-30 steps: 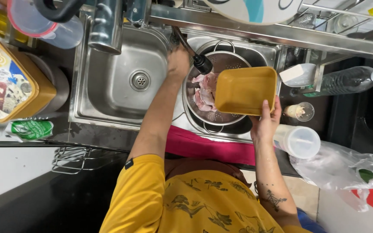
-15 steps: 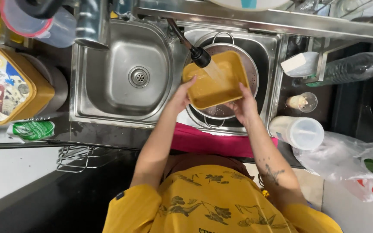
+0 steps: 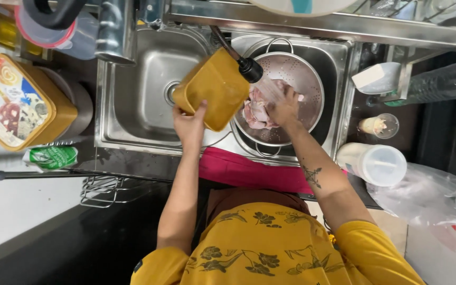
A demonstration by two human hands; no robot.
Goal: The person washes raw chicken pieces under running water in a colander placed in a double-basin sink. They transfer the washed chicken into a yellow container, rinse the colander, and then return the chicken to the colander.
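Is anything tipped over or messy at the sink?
The yellow tub is tipped on its side over the sink divider, held by the left hand. The right hand rests on raw meat in the colander. Nothing looks spilled.

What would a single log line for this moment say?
left hand: holds yellow tub, tilted over the sink | right hand: on raw meat in colander | sprayer: running over meat

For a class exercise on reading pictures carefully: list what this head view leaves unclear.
- Raw meat in the round steel colander: partly hidden by the right hand.
- Inside of the tilted yellow plastic tub, held by the left hand: faces away.
- Clear plastic bottle: cut off by the right edge.
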